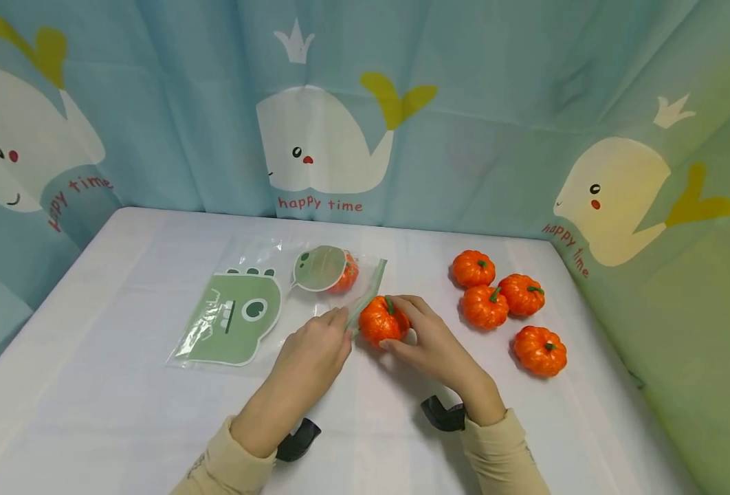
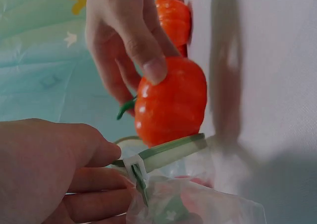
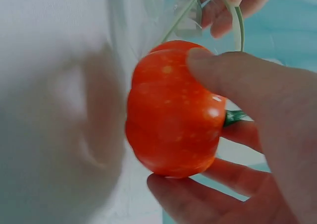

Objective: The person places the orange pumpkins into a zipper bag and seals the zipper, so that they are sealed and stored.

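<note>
My right hand [image 1: 429,340] grips a small orange pumpkin [image 1: 380,323] with a green stem, thumb on one side and fingers on the other. In the right wrist view the pumpkin [image 3: 173,115] fills the grasp. My left hand [image 1: 315,347] pinches the green-edged mouth of a clear zip bag [image 1: 235,316] printed with a green monster. The left wrist view shows the bag's rim [image 2: 173,148] standing open against the held pumpkin [image 2: 173,100], beside the white slider [image 2: 134,165]. Another pumpkin [image 1: 346,273] lies inside the bag, partly hidden by the print.
Several more orange pumpkins [image 1: 485,307] sit on the right of the white table [image 1: 124,412], three close together and one [image 1: 540,351] nearer the front. A blue-green curtain [image 1: 489,137] with whale prints hangs behind the table and along its sides.
</note>
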Demonstrator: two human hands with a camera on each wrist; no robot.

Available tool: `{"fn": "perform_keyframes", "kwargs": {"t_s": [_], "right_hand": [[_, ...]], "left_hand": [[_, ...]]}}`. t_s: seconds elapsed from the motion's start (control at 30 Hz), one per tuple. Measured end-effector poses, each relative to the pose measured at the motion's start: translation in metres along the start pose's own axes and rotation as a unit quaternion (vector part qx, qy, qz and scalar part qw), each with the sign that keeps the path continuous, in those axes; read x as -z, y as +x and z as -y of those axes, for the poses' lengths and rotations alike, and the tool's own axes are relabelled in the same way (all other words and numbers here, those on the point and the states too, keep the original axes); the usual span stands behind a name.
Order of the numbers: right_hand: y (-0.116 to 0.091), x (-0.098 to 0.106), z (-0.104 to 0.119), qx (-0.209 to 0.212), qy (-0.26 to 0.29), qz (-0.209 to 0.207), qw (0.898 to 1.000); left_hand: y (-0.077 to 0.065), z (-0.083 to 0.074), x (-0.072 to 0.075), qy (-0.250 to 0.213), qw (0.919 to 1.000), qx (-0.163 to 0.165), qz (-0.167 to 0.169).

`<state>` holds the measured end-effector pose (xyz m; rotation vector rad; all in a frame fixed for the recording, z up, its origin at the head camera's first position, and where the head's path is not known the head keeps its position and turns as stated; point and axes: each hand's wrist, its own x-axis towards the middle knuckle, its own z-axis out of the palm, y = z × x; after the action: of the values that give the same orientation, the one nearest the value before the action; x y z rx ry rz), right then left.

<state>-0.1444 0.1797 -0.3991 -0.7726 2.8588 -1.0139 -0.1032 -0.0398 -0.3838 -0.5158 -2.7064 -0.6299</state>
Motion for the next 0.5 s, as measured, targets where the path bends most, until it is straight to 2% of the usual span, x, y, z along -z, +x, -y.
{"fn": "perform_keyframes", "kwargs": {"t_s": [0.07, 0.17, 0.33, 0.5], "right_hand": [[0.001, -0.002, 0.001, 0.006, 0.009, -0.007, 1.000], [0.001, -0.007, 0.002, 0.017, 0.027, -0.015, 0.999], [0.003, -0.012, 0.001, 0.022, 0.054, -0.022, 0.998], [0.005, -0.012, 0.002, 0.008, 0.063, -0.024, 0.998]], "left_hand": [[0.000, 0.000, -0.001, 0.001, 1.0000, -0.003, 0.002], [0.000, 0.001, -0.002, -0.026, 0.9994, -0.006, 0.023], [0.000, 0.007, 0.003, -0.090, 0.9915, -0.005, 0.094], [0.001, 0.011, 0.009, -0.100, 0.9808, 0.011, 0.167]]}}
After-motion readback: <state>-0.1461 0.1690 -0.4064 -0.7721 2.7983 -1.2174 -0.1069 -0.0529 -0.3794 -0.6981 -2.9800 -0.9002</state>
